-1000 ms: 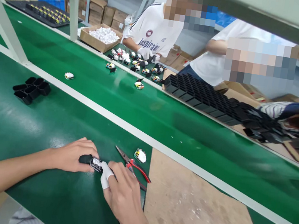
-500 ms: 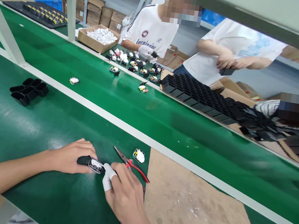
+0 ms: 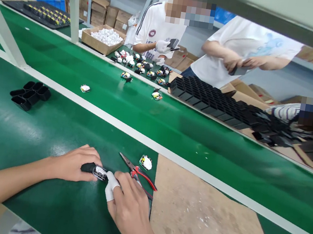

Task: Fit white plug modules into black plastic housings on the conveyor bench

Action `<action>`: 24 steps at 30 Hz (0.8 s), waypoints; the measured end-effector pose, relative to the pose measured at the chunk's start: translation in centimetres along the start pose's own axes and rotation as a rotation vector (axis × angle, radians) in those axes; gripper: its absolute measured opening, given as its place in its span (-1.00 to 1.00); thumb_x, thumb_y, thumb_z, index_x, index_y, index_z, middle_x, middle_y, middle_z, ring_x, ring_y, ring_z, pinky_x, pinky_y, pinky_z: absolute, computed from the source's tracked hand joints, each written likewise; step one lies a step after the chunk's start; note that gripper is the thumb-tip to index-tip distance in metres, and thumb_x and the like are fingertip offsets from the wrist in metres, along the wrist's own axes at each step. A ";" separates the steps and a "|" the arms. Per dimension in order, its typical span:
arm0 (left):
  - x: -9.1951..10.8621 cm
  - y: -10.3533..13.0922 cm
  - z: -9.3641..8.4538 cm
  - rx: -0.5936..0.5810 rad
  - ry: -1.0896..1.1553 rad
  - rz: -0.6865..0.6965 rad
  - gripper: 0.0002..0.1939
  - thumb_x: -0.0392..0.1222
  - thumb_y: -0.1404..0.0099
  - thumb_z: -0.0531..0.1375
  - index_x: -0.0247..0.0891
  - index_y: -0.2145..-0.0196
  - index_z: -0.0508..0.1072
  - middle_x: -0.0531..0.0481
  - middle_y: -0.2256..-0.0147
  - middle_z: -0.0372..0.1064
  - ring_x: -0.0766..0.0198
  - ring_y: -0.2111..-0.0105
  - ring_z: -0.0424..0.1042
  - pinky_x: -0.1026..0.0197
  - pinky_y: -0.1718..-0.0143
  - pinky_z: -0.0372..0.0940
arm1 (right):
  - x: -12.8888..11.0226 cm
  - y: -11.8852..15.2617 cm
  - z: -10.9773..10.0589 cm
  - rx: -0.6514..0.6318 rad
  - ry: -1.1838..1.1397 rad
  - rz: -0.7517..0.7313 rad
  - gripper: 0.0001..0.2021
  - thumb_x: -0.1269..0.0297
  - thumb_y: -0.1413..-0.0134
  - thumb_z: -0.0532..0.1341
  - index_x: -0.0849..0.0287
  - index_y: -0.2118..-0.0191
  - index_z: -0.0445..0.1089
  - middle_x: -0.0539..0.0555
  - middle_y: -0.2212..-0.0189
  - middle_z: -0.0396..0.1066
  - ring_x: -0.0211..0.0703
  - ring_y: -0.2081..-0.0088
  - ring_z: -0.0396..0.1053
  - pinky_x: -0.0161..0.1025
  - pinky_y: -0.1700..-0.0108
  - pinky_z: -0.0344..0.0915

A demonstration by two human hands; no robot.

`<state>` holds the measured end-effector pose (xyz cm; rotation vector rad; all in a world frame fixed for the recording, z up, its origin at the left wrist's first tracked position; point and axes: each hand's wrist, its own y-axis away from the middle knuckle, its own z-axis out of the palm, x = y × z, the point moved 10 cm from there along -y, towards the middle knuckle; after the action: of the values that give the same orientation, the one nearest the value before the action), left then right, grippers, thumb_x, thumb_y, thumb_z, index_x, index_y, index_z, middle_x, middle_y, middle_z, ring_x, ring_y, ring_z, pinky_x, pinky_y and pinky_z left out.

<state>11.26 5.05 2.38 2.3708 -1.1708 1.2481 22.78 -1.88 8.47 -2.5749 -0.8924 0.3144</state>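
Note:
My left hand (image 3: 79,163) is closed around a small black plastic case (image 3: 88,167), its open end turned toward my right hand. Inside that opening a circuit board (image 3: 100,173) with a white blob shows. My right hand (image 3: 128,201), white finger cots on the fingers nearest the case, is closed with its fingertips at the case's open end. Just beyond the right hand lie red-handled needle-nose pliers (image 3: 136,172), jaws pointing up and left. Beside them sits a loose circuit board (image 3: 145,162) with a white top.
Several black cases (image 3: 30,95) stand at the left. Across the bench runs a green conveyor belt (image 3: 111,100) carrying a few boards, bordered by a white rail (image 3: 92,111). Cardboard (image 3: 203,215) covers the right side. Co-workers (image 3: 166,29) work opposite, near stacked black cases (image 3: 207,99).
The boards on the belt have shifted right. My right fingertips have moved slightly at the case opening, while my left hand stays put. A co-worker opposite has raised a dark case.

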 end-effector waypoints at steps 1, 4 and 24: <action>0.0 0.0 0.0 0.001 -0.004 -0.002 -0.75 -0.12 -0.38 0.38 -0.19 0.04 0.52 -0.05 0.10 0.53 0.11 0.05 0.50 0.10 -0.06 0.19 | 0.1 0.0 -0.1 -0.006 -0.010 0.001 -0.77 0.60 -0.24 0.09 0.16 0.30 0.39 0.15 0.27 0.42 -0.05 0.30 0.32 -0.12 0.32 0.19; 0.1 0.0 0.0 0.000 -0.018 0.006 -0.76 -0.12 -0.40 0.37 -0.17 0.02 0.51 -0.05 0.10 0.54 0.12 0.05 0.51 0.11 -0.04 0.22 | 1.3 0.0 -0.7 0.046 -0.063 0.041 -0.82 0.56 -0.31 0.11 0.19 0.18 0.41 0.15 0.23 0.43 -0.08 0.29 0.35 -0.14 0.29 0.27; -4.5 1.1 -2.4 0.382 0.838 -0.345 -0.78 -0.09 -0.35 0.42 -0.26 0.25 0.51 -0.05 0.32 0.56 0.24 0.38 0.58 0.18 0.29 0.55 | 3.0 0.4 1.2 0.223 -0.082 0.187 -0.70 0.51 -0.41 0.12 0.24 -0.17 0.35 0.19 0.06 0.48 0.01 0.06 0.44 -0.04 0.01 0.43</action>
<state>7.56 8.04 0.22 1.7700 -0.2715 2.1309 24.90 0.05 6.95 -2.4542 -0.6051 0.5444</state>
